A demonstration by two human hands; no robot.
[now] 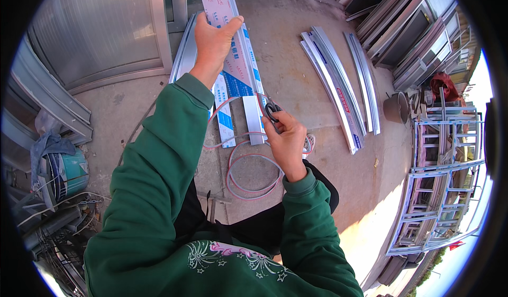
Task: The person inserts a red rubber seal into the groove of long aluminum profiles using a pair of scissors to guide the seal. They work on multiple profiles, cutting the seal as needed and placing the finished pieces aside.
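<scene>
My left hand (214,46) is wrapped over a long metal profile (237,75) covered in blue, white and pink printed protective film. Its near end points toward me. Beside that end, my right hand (288,143) holds black-handled scissors (272,110), whose blades are hard to make out. A thin grey and red flexible strip (228,178) lies in loose coils on the ground below the right hand. Part of it loops up to the profile's end near the scissors. Other profiles (225,125) with similar film lie underneath.
More long profiles (338,88) lie on the concrete to the right. A bucket (396,108) and stacked metal frames (439,175) stand farther right. On the left are a framed panel (106,32) and a teal drum (72,172) with a cloth over it.
</scene>
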